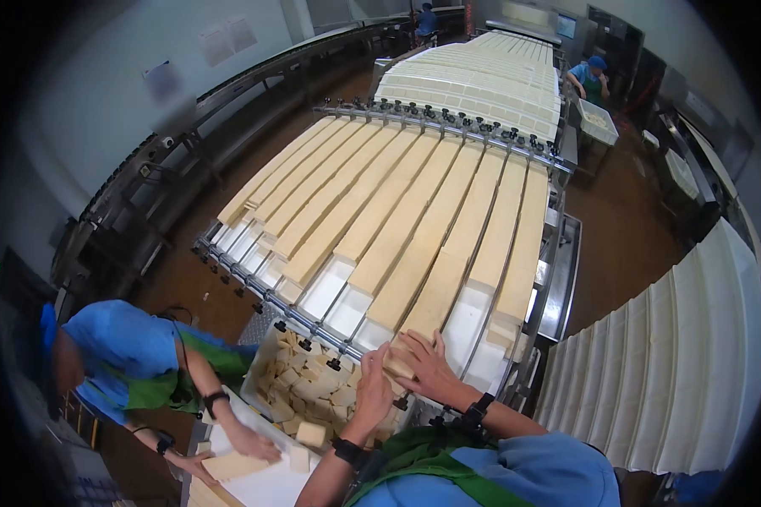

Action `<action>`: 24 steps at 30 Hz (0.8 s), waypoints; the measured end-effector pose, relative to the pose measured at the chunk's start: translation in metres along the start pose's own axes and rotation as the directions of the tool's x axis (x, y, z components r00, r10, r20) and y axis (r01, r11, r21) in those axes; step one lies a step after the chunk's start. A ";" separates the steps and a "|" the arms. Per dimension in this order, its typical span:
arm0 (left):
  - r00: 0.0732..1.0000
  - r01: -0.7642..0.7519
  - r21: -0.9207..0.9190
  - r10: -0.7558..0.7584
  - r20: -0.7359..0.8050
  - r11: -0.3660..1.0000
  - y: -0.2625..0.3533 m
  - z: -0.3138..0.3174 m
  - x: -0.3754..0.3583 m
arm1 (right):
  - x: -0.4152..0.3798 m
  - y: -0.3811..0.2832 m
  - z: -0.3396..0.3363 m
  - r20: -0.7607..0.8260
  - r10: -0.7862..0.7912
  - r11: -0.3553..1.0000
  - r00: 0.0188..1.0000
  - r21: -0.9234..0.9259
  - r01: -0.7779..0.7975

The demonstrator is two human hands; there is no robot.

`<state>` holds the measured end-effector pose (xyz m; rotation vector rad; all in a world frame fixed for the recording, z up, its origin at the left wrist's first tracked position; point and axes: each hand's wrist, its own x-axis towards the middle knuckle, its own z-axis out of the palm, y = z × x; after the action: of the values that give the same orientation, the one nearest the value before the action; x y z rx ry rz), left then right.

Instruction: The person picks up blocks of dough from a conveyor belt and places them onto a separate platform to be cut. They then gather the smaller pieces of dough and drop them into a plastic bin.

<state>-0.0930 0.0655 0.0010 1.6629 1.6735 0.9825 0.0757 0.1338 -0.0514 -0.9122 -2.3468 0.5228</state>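
Observation:
At the near end of a slatted white conveyor, my left hand [372, 387] and my right hand [431, 370] come together around a pale yellow block [397, 365]. It looks like firm tofu, though I cannot be sure. The left hand presses its left side with the fingers upright. My right hand lies over the top and right side, its fingers curled onto the block. Just beyond them a long pale strip [435, 291] of the same material runs up the conveyor. Whether the block is cut free from that strip is hidden by my fingers.
Several more long strips [389, 224] lie between thin rails. Below the conveyor's edge stands a bin of broken pieces [300, 380]. A co-worker [135, 355] at left handles a slab on a white board [266, 477]. Ribbed white sheeting [651, 363] stands at right.

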 end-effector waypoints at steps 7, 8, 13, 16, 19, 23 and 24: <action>0.880 0.085 -0.248 -0.190 -0.435 0.965 -0.053 0.010 -0.041 | 0.001 0.004 0.011 -0.029 -0.313 0.915 0.949 -0.277 0.294; 0.877 0.082 -0.250 -0.189 -0.441 0.965 -0.062 0.004 -0.049 | 0.002 0.003 0.010 -0.027 -0.321 0.912 0.947 -0.278 0.301; 0.677 0.499 0.050 -0.353 -0.646 0.865 -0.123 -0.025 -0.097 | 0.003 -0.008 0.003 -0.068 -0.254 0.953 0.965 -0.191 0.237; 0.726 0.575 0.132 -0.429 -0.537 0.807 -0.153 -0.042 -0.138 | 0.004 -0.004 0.013 -0.138 -0.278 0.941 0.951 -0.238 0.241; 0.748 0.542 0.021 -0.471 -0.467 0.840 -0.167 -0.048 -0.174 | 0.003 -0.001 0.015 -0.136 -0.260 0.946 0.956 -0.232 0.225; 0.762 0.514 -0.079 -0.497 -0.415 0.854 -0.161 -0.044 -0.212 | 0.004 -0.003 0.015 -0.101 -0.241 0.951 0.965 -0.222 0.214; 0.775 0.512 -0.051 -0.486 -0.404 0.858 -0.157 -0.043 -0.221 | 0.004 -0.005 0.014 -0.071 -0.249 0.952 0.966 -0.200 0.231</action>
<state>-0.2045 -0.1515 -0.1252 0.9778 2.2832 1.0469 0.0620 0.1315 -0.0579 -0.7014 -2.4047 0.1549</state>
